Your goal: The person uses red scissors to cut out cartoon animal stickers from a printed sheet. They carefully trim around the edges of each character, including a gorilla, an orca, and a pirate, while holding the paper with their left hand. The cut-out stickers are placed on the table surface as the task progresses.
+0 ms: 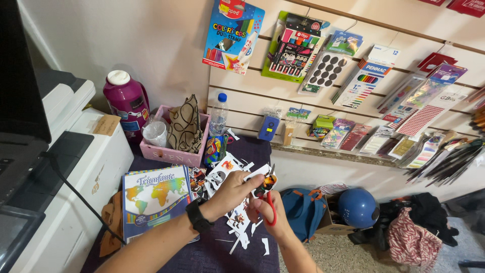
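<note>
Filling the left edge of the view, a white printer (76,167) is seen beside a counter (212,253) covered in dark purple cloth. Behind the counter, a slatted wall panel (242,98) is hung with packets of markers, pencils and stickers. On the floor past the counter's right edge, a blue backpack (303,212) and a blue helmet (357,207) are seen, with a red patterned bag (411,241) further right. At the counter's back left corner, a magenta thermos (126,101) is stood beside a pink box (174,149), which holds a patterned paper bag and a plastic cup. A clear water bottle (219,117) with a blue cap is stood just right of the box. Near the counter's left edge, a notebook (154,199) with a world map cover is laid flat. Printed sticker sheets (225,172) and white paper scraps (247,237) are scattered across the counter's middle.

Above these scraps, a small printed cutout (263,184) is pinched between the fingers of the left hand (232,194), whose wrist bears a black watch (198,216). Red-handled scissors (271,202) are gripped by the right hand (268,215), its fingers closed through the handles, with the blades raised against the cutout's edge.
</note>
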